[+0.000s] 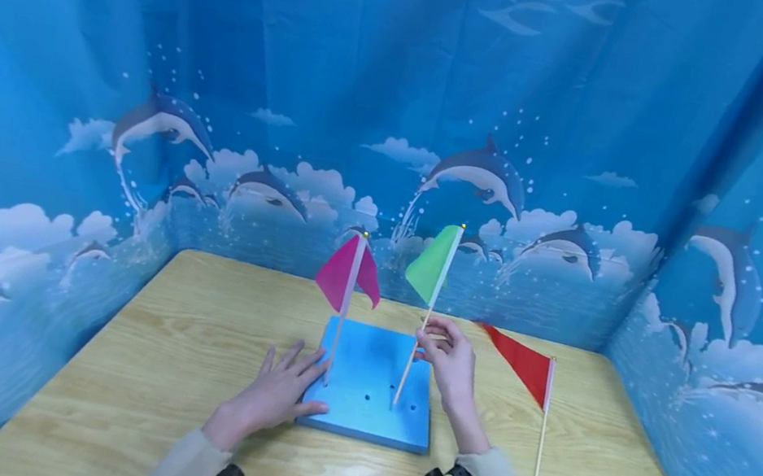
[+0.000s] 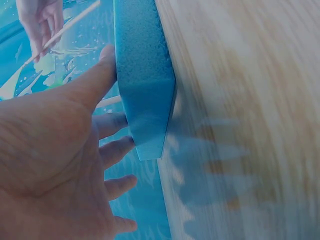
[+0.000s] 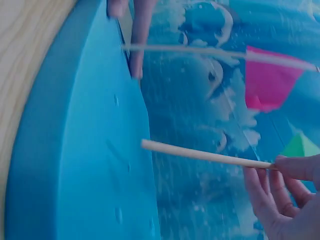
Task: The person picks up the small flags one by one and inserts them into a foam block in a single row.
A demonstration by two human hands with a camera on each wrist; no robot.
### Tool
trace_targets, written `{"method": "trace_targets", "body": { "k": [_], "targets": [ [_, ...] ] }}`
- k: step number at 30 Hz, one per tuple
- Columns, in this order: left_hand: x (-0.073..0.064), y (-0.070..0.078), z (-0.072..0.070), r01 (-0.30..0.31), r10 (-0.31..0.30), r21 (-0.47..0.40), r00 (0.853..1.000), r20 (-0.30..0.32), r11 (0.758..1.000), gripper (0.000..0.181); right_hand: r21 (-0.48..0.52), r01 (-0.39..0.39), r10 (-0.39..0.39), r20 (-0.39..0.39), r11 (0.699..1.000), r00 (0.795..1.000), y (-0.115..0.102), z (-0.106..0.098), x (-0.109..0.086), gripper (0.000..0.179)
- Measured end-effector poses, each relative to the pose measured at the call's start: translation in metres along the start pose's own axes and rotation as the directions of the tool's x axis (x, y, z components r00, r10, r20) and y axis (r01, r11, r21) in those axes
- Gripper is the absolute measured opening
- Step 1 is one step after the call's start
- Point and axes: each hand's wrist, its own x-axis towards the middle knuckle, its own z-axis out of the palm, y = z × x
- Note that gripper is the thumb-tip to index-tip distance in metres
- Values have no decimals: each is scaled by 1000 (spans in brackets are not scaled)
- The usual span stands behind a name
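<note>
My right hand pinches the wooden stick of a green flag between thumb and fingers. The stick slants slightly, its lower tip over a blue foam board and apart from the surface in the right wrist view. Several small holes dot the board's top. A pink flag stands upright with its stick in the board's left side. My left hand rests there with spread fingers, against the board's left edge; its thumb touches the foam in the left wrist view.
To the right of the board, a red flag lies on the wooden table, stick toward me. A blue curtain with dolphins and clouds encloses the table at the back and both sides.
</note>
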Motion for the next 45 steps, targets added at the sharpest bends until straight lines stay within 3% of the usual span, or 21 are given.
{"method": "trace_targets", "body": {
  "k": [5,12,31,38,42,45],
  "targets": [
    [0,1,0,6,-5,-5,1000,3,1000,75,45,81,-82,12,996,997,2,20,-4,29],
    [1,0,0,6,-6,13,1000,0,1000,76,21,145,-146,50,989,988,7,36,-11,27],
    [0,3,-3,20,-20,-5,1000,11,1000,75,-36,131,-127,93,991,988,19,43,-20,23],
    [0,2,-2,6,-6,6,1000,-5,1000,74,-60,160,-150,149,985,977,-15,43,-38,23],
    [0,3,-2,13,-13,9,1000,0,1000,74,-77,156,-140,176,985,974,-11,42,-39,23],
    [0,3,-2,15,-15,8,1000,1,1000,74,-81,153,-137,172,985,976,3,42,-35,22]
  ]
}}
